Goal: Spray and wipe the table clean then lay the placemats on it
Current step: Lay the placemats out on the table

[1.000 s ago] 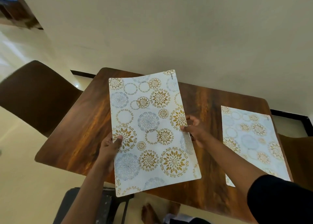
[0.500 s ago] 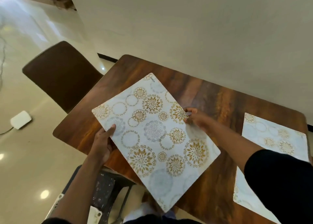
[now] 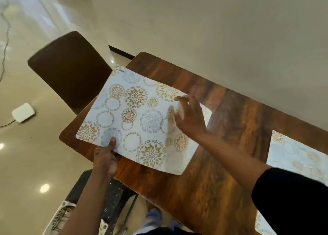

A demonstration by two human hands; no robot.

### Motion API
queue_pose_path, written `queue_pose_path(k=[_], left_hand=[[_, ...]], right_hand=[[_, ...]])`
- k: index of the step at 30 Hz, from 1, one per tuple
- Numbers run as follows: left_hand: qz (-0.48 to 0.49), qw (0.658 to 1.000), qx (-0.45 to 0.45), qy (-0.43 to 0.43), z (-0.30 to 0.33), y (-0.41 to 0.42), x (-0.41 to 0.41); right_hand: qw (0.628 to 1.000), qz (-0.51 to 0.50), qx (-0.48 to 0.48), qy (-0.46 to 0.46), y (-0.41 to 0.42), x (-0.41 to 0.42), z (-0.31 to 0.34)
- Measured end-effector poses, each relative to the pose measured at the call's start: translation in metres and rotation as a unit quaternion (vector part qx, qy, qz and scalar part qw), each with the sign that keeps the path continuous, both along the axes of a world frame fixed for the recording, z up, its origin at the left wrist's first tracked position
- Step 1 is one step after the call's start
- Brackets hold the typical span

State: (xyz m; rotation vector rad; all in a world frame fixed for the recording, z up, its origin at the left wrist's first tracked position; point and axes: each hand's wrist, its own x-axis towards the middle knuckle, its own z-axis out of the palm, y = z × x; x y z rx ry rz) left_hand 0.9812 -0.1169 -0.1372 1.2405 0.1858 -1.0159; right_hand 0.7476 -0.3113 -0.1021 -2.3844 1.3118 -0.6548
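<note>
A white placemat [image 3: 142, 117] with gold and grey flower circles lies low over the left end of the brown wooden table [image 3: 221, 146], its far left corner past the table's edge. My left hand [image 3: 106, 154] pinches its near edge, thumb on top. My right hand [image 3: 188, 117] is over the mat's right part with fingers spread and nearly straight, blurred by motion. A second placemat [image 3: 298, 156] of the same pattern lies flat at the table's right end.
A dark brown chair [image 3: 71, 69] stands at the table's left end. A white box with a cable [image 3: 23, 112] lies on the glossy floor at the left. A dark stool [image 3: 113, 199] stands under the near edge. A pale wall runs behind the table.
The placemat has turned further and come down toward the table's left end. My right hand has let go of the mat's edge and now spreads over its top.
</note>
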Motion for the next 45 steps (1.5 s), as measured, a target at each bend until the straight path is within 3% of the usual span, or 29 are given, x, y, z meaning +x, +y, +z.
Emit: queue_pose_path(k=[2, 3, 5, 8, 10, 12, 16, 18, 22, 27, 31, 40, 45], left_hand=[[0.032, 0.999, -0.01, 0.024, -0.002, -0.007, 0.006], [0.041, 0.999, -0.015, 0.032, -0.002, -0.011, 0.008], [0.06, 0.997, -0.03, 0.041, -0.004, -0.019, 0.014], [0.086, 0.994, -0.049, 0.051, -0.006, -0.029, 0.02], [0.104, 0.992, -0.043, 0.062, -0.007, -0.033, 0.024], [0.114, 0.991, -0.032, 0.069, -0.009, -0.036, 0.026], [0.139, 0.985, -0.03, 0.095, -0.016, -0.035, 0.029], [0.152, 0.981, -0.036, 0.119, -0.02, -0.034, 0.03], [0.158, 0.976, -0.055, 0.138, -0.032, -0.033, 0.028], [0.157, 0.972, -0.046, 0.167, -0.051, -0.029, 0.019], [0.132, 0.971, -0.037, 0.194, -0.058, -0.029, 0.008], [0.088, 0.978, -0.025, 0.188, -0.07, -0.057, -0.012], [0.038, 0.969, 0.004, 0.243, -0.076, -0.066, -0.02]], right_hand=[[0.994, 0.071, -0.065, -0.059, 0.034, 0.012, 0.007], [0.989, 0.115, -0.048, -0.075, 0.052, 0.016, 0.01], [0.975, 0.18, 0.122, -0.042, 0.089, 0.024, 0.013], [0.885, 0.188, 0.424, 0.039, 0.13, 0.038, -0.005], [0.808, 0.113, 0.578, -0.022, 0.138, 0.047, -0.024], [0.728, 0.012, 0.671, -0.14, 0.131, 0.057, -0.038], [0.583, -0.164, 0.679, -0.414, 0.096, 0.074, -0.059], [0.552, -0.235, 0.652, -0.464, 0.076, 0.085, -0.061], [0.572, -0.321, 0.611, -0.442, 0.038, 0.107, -0.059], [0.693, -0.332, 0.532, -0.354, -0.011, 0.125, -0.068], [0.743, -0.312, 0.513, -0.296, -0.045, 0.134, -0.08], [0.741, -0.297, 0.543, -0.262, -0.103, 0.148, -0.091], [0.757, -0.302, 0.535, -0.223, -0.125, 0.151, -0.109]])
